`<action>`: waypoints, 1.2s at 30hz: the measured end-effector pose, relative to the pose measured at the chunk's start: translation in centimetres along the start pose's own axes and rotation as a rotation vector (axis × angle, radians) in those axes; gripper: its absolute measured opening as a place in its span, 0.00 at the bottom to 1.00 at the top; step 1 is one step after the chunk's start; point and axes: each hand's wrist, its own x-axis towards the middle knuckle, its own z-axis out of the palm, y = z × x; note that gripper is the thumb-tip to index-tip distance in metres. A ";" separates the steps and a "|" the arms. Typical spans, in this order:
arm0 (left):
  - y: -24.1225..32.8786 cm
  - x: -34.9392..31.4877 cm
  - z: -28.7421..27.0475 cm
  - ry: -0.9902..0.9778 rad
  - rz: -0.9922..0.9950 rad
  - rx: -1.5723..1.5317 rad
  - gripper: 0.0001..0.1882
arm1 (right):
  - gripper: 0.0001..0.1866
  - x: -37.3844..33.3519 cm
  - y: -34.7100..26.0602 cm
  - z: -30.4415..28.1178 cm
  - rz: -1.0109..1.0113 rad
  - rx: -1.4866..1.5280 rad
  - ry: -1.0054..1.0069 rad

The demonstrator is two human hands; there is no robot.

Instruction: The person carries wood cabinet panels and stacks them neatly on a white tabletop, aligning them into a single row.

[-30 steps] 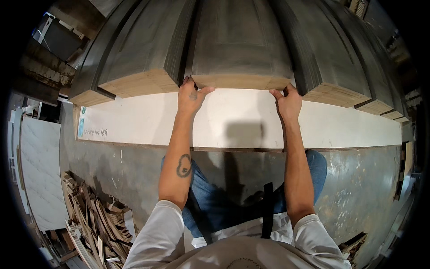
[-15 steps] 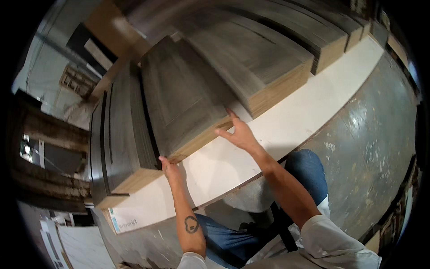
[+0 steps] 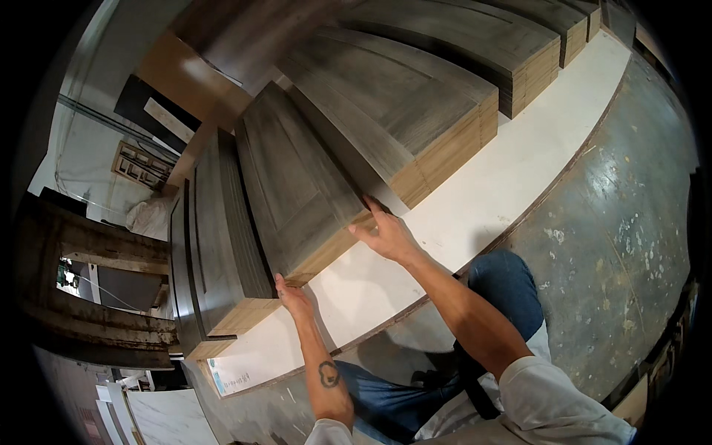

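Grey-stained cabinet doors with framed panels lie in stacks, and my hands are at the near end of the middle stack (image 3: pixel 289 174). My left hand (image 3: pixel 294 298) grips its near left corner, fingers partly hidden in the narrow gap beside the left stack (image 3: pixel 221 222). At the near right corner my right hand (image 3: pixel 384 233) has its thumb against the pale cut end and its fingers along the side. A wider stack (image 3: pixel 400 85) of the same doors lies just to the right, separated by a gap. The stacks rest on a white board (image 3: pixel 452 204).
Further stacks (image 3: pixel 475 37) continue toward the far right. A worn wooden frame (image 3: pixel 111 245) stands at the left, with marbled white panels (image 3: pixel 167 415) below it. Past the board's edge lies a paint-spotted grey floor (image 3: pixel 593 245). My bent knee (image 3: pixel 504 285) is close to that edge.
The view has shifted, so the left stacks appear lower and further right. Both hands stay at the same corners of the middle stack, with no clear shift of it against its neighbours.
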 end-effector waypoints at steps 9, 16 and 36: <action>-0.1 -2.7 -0.9 0.103 -0.080 0.460 0.29 | 0.36 1.3 4.5 1.6 -0.221 -0.107 0.094; 0.2 -5.0 -3.2 0.058 0.212 0.635 0.25 | 0.23 0.0 2.4 2.5 -0.152 -0.030 0.035; 0.4 -5.4 0.5 0.288 0.024 0.501 0.28 | 0.29 0.4 3.0 2.7 -0.180 -0.104 0.051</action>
